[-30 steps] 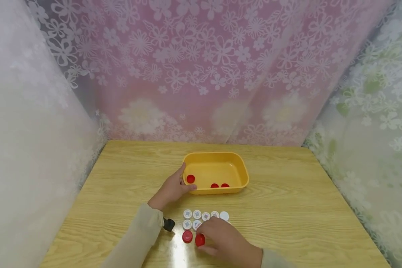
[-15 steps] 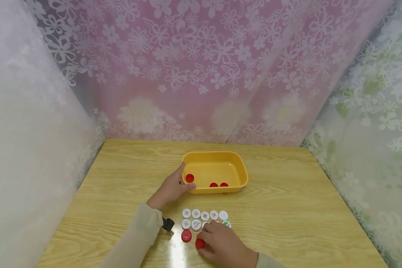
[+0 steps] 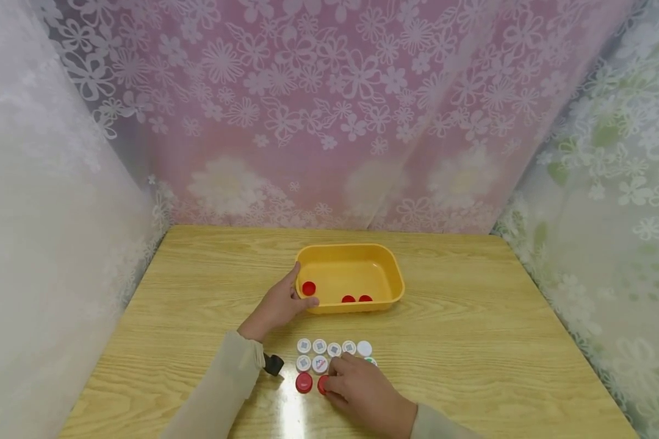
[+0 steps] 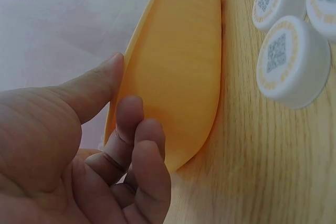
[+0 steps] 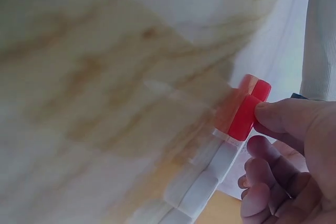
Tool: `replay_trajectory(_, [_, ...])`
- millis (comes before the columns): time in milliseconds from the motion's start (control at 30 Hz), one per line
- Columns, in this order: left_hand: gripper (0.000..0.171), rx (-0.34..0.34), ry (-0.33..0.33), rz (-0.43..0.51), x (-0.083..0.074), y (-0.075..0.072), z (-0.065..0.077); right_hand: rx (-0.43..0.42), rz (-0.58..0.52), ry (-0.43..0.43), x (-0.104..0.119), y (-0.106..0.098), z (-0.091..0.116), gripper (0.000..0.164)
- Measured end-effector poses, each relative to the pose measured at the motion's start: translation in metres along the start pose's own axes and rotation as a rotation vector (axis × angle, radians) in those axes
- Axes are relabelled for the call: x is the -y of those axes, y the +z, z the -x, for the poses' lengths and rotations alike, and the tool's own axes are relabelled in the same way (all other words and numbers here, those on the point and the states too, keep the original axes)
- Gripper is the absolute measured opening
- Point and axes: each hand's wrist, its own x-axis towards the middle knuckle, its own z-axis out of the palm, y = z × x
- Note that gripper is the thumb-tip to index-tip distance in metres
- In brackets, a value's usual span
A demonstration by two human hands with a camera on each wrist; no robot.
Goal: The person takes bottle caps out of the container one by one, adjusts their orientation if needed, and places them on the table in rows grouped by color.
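Observation:
My left hand (image 3: 280, 303) grips the near left corner of a yellow plastic tray (image 3: 398, 286), its thumb over the rim. Several red bottle caps lie in the tray, one red cap (image 3: 309, 288) at its left end. My right hand (image 3: 365, 390) pinches another red bottle cap (image 3: 322, 384) low over the table, right of a red cap (image 3: 304, 383) that lies flat. In the right wrist view, the thumb presses against the side of the pinched red cap (image 5: 242, 121). Two rows of white bottle caps (image 3: 320, 346) stand just beyond; the right hand hides part of the nearer row.
A wooden table (image 3: 472, 341) carries everything, with floral curtains (image 3: 335, 122) at the back and on both sides. A black strap end (image 3: 273, 365) sticks out from the left sleeve beside the caps. White caps (image 4: 294, 61) stand near the tray's side.
My right hand has brought the pinched red cap from a tilted pose nearer me into line beside the other red cap. My left hand has stayed on the tray.

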Motion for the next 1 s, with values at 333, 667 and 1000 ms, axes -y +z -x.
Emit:
replay_trajectory(333, [0.106, -0.002, -0.006, 0.000, -0.005, -0.004, 0.000, -0.003, 0.038, -0.032, -0.001, -0.001, -0.008, 0.012])
replay_trajectory(667, [0.105, -0.025, -0.001, -0.009, -0.003, -0.002, 0.000, -0.002, 0.032, 0.076, -0.022, -0.041, -0.027, 0.007])
replay_trajectory(1000, [0.104, -0.037, -0.002, 0.010, -0.003, 0.002, 0.002, 0.100, 0.123, 0.259, -0.091, -0.093, -0.062, 0.020])
